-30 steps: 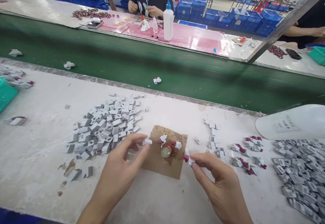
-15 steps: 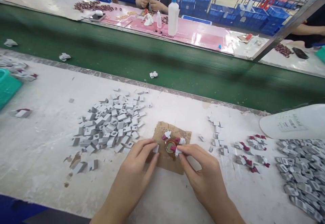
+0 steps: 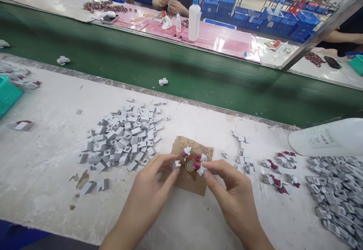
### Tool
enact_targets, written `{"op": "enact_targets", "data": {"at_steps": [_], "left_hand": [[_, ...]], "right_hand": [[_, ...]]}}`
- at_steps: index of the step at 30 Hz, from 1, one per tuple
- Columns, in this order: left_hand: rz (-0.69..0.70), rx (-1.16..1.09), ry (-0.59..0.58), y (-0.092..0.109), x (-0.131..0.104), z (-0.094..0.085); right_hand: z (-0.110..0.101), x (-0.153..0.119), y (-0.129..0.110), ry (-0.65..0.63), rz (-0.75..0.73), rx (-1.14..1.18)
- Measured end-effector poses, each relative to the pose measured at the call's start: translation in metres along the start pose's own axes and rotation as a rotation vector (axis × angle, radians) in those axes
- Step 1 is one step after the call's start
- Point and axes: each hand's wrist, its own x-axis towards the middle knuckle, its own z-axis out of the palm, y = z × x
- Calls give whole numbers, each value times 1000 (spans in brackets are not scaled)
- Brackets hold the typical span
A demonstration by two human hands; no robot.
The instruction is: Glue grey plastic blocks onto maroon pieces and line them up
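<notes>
Because the white and dark red piece [image 3: 201,169] is so small, it is probably very light, and it looks hard, not squishy. Its little bits might snap, and wet-looking spots nearby could make it slippery. The white end seems best to hold. The right hand [image 3: 234,185] has its grip pinched nearly closed there, with the red end by the round cap [image 3: 190,164]; whether they touch is hard to see. The left hand [image 3: 150,184] pinches a gray block [image 3: 176,165], likely light and stiff too, best held by its flat sides. Both are at the brown card [image 3: 195,186], between the table's [image 3: 181,223] far and near edges. Both arms reach from the near edge, hands leaning inward.
</notes>
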Motion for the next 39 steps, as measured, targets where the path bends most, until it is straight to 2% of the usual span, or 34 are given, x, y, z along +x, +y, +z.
{"op": "enact_targets", "data": {"at_steps": [2,4,7,10,18,23,26,29,33,35,36,39], "left_hand": [[-104,-205,-93,14,3,-4],[-147,-354,-167,28,7,-3],[-127,-465,-223,43,14,5],[-109,-498,-245,49,18,12],[-83,-478,-279,44,18,15],[-49,-422,-297,42,19,16],[12,-350,-308,40,19,13],[89,-253,-316,42,19,10],[176,-99,-415,54,32,13],[204,-26,-449,64,52,19],[214,22,-423,69,65,23],[218,195,-216,80,119,38]], "right_hand": [[-3,5,-4,-14,119,182],[-4,10,-7,-10,182,325],[-5,14,-8,3,200,423],[-6,14,-8,1,174,450],[-9,15,-7,-42,101,443],[-11,13,-6,-48,17,290],[-16,11,-8,-95,-34,183],[-21,11,-10,-144,-26,175],[-31,18,-13,-149,13,165],[-45,26,-14,-100,27,66],[-55,30,-14,-34,31,-12],[-98,37,-12,300,38,-338]]}}
